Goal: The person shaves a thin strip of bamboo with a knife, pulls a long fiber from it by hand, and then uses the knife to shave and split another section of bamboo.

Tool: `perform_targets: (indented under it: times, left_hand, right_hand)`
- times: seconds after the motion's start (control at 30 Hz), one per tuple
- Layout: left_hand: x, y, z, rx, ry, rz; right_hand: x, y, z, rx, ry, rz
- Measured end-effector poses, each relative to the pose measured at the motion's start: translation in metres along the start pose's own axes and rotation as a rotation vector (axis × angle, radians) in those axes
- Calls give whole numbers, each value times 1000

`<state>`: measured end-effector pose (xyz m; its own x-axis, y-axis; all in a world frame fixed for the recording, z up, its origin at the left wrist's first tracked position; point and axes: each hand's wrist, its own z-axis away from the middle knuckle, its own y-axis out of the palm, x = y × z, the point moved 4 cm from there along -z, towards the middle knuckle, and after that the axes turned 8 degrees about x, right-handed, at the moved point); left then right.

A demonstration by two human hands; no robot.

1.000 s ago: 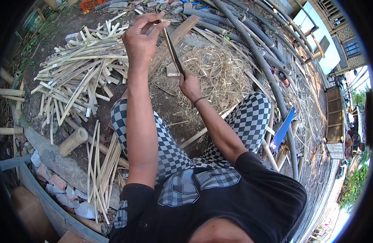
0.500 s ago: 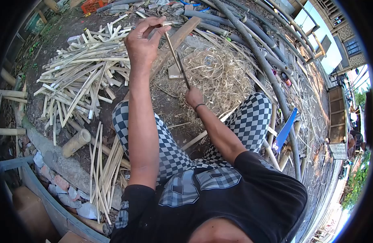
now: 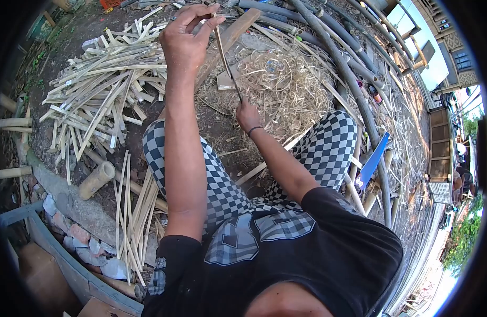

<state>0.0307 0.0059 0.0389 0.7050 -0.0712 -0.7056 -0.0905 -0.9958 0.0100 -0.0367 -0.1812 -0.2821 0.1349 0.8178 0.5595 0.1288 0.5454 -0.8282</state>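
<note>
My left hand (image 3: 186, 39) is raised at the top, thumb and fingers pinching the upper end of a thin bamboo strip (image 3: 221, 46). The strip slants down toward my right hand (image 3: 247, 115), which is wrapped round the handle of a knife. Its narrow dark blade (image 3: 237, 91) points up and lies against the lower part of the strip; where one ends and the other begins is hard to make out. The knife handle is hidden in my fist. Behind the hands, a wooden plank (image 3: 234, 39) slopes across the ground, and a heap of curly shavings (image 3: 288, 92) spreads beyond my right hand.
A large pile of split bamboo strips (image 3: 103, 87) lies at left. Longer strips (image 3: 135, 216) and a bamboo section (image 3: 97, 179) are near my left knee. A blue saw (image 3: 372, 162) leans by a long pole (image 3: 349, 84) at right. A small block (image 3: 225, 81) sits beside the shavings.
My right hand and the knife have shifted slightly up and left, and the blade now overlaps the strip more. My left hand sits a little higher, still pinching the strip.
</note>
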Motion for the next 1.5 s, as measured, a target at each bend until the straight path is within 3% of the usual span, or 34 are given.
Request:
perform_targets:
  times: [0.03,0.07,0.13,0.33,0.5,0.53,0.63,0.67,0.73,0.8,0.9,1.07,1.17,1.27,1.47,1.5]
  left_hand:
    - [0,-1,-3,13,10,-16]
    - [0,0,-7,14,31,-19]
    - [-2,-3,-2,-39,-10,-52]
    - [-2,-10,-1,-7,-47,-51]
    - [1,-5,-2,6,-23,-57]
    - [4,-3,-2,7,-31,-54]
    - [4,-3,-6,-26,0,-46]
    - [2,-1,-6,-27,-3,-42]
    - [2,1,-3,-28,-10,-40]
    - [3,-1,-5,-13,42,-85]
    - [5,-6,-1,-15,-24,-63]
    - [4,-9,-2,6,-105,-86]
    - [7,-11,0,26,-133,-51]
    - [3,-6,0,44,-134,46]
    - [-9,4,-1,9,-173,58]
    - [-7,5,0,0,-173,92]
  right_hand:
    - [-46,32,-1,173,201,164]
    - [-44,19,-7,157,189,158]
    - [-40,8,3,326,242,94]
    - [-7,-5,-7,240,261,-2]
    - [105,-104,-6,-9,-78,-206]
    - [108,-106,-7,-5,-71,-204]
    - [115,-108,-12,-236,-362,-282]
    - [103,-95,-10,-235,-362,-285]
    - [47,-45,-2,-184,-172,-173]
    - [-29,16,12,224,207,67]
    - [-49,11,22,307,341,50]
    - [-48,12,16,305,336,-26]
    - [-45,6,17,364,495,-409]
    - [-48,13,2,258,390,-317]
    - [23,-50,-9,153,344,-441]
    - [37,-62,-12,68,217,-383]
